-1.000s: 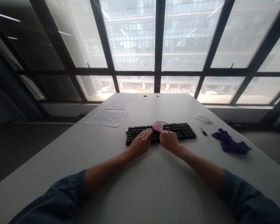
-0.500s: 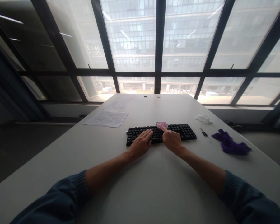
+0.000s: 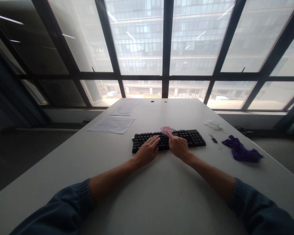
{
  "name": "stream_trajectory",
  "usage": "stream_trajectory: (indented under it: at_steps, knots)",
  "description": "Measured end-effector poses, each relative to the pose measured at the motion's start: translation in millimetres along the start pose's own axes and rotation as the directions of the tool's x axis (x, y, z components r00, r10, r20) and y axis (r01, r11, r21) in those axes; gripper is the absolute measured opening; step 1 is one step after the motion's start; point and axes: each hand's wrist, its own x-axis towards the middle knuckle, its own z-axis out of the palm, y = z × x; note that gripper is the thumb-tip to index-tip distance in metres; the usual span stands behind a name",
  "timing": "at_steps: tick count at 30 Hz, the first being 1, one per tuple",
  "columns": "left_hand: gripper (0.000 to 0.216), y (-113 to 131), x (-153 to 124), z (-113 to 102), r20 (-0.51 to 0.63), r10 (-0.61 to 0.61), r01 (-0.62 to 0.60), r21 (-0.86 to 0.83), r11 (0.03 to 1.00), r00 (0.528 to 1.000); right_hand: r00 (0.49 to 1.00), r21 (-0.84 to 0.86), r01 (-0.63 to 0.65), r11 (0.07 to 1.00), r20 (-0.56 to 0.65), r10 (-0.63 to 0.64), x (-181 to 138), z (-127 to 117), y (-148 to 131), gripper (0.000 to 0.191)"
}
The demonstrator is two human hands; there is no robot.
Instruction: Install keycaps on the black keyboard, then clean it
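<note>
A black keyboard (image 3: 193, 137) lies across the middle of the white table. My left hand (image 3: 148, 150) rests flat on its left half, fingers stretched out and close together, with nothing held. Over the upper middle keys is a small round pink thing (image 3: 166, 130) with pale concentric rings; I cannot make out its kind. My right hand (image 3: 179, 146) is closed at its near edge, fingers curled and one digit pointing along it. The part inside that hand is hidden.
Printed papers (image 3: 112, 125) lie on the table's (image 3: 147, 195) left side. To the right are a crumpled purple cloth (image 3: 245, 150), a small dark item with a loop (image 3: 214, 140) and a crumpled white piece (image 3: 213, 125). Tall windows stand behind the far edge.
My right hand and the round pink thing have shifted slightly left over the keyboard. My left hand stays in place on the keys.
</note>
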Motion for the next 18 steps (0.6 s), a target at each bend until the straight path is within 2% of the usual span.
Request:
stream_trajectory:
  at_steps: [7, 14, 18]
  knots:
    - [0.052, 0.8, -0.3, -0.1, 0.006, 0.004, -0.004, -0.018, 1.0, 1.0, 0.993, -0.031, 0.064, 0.997, 0.097, -0.061, 4.6, -8.2, 1.9, 0.045]
    - [0.052, 1.2, 0.5, -0.2, 0.004, 0.025, -0.024, -0.029, 0.999, 1.0, 0.993, -0.029, 0.076, 0.997, 0.097, -0.073, 4.4, -9.7, 4.4, 0.045]
    - [0.05, 0.2, 0.1, 0.4, 0.01, 0.028, -0.028, -0.022, 0.999, 1.0, 0.999, -0.023, 0.038, 0.999, 0.036, -0.038, 2.7, -2.4, 2.6, 0.047]
